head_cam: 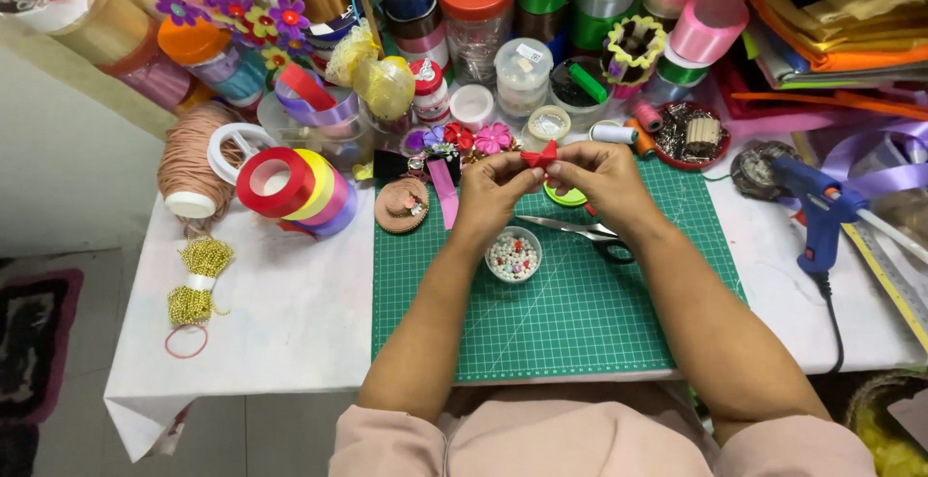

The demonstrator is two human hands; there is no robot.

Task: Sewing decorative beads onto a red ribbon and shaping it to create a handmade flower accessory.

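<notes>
A small red ribbon piece (pixel 539 156), folded like a bow, is pinched between both hands above the far edge of the green cutting mat (pixel 551 322). My left hand (pixel 491 190) grips its left side with fingertips. My right hand (pixel 601 173) holds its right side. Just below the hands sit a small white bowl of beads (pixel 513 255) and a pair of scissors (pixel 585 234) on the mat.
Ribbon rolls (pixel 300 187) and a pink cord spool (pixel 190 163) stand at the left, with a gold bead chain (pixel 196 279) near them. Jars, spools and ribbon flowers (pixel 474 139) crowd the back. A blue glue gun (pixel 820 211) and ruler (pixel 889 279) lie at the right.
</notes>
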